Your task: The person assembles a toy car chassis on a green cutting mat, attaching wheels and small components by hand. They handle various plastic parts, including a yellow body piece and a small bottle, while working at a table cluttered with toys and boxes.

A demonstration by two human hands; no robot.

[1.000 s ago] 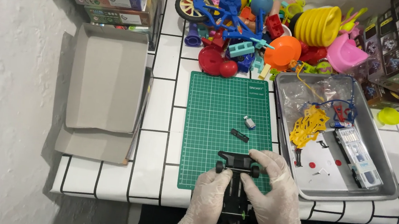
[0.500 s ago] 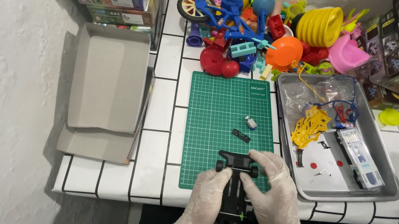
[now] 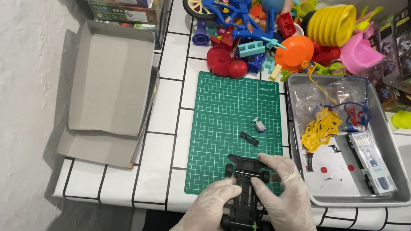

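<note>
the black car chassis (image 3: 245, 197) lay lengthwise over the near edge of the green mat (image 3: 234, 128), its front wheels on the mat and its rear end hanging past the counter (image 3: 163, 141) edge. the left hand (image 3: 209, 209), gloved white, was pressed against the chassis's left side, its grip closed on the frame. the right hand (image 3: 285, 198), also gloved, curled over the right front wheel, fingers pinching the chassis there. a little farther up the mat lay a small black part (image 3: 249, 139), and just beyond it a small grey motor (image 3: 259, 125). right of the mat sat a metal tray (image 3: 391, 163) with a yellow parts frame (image 3: 319, 131) in it. left of the mat stood an open cardboard box (image 3: 111, 79). beyond the mat's far edge was a heap of coloured plastic toys (image 3: 274, 26), a blue bicycle (image 3: 225, 9) among them.
</note>
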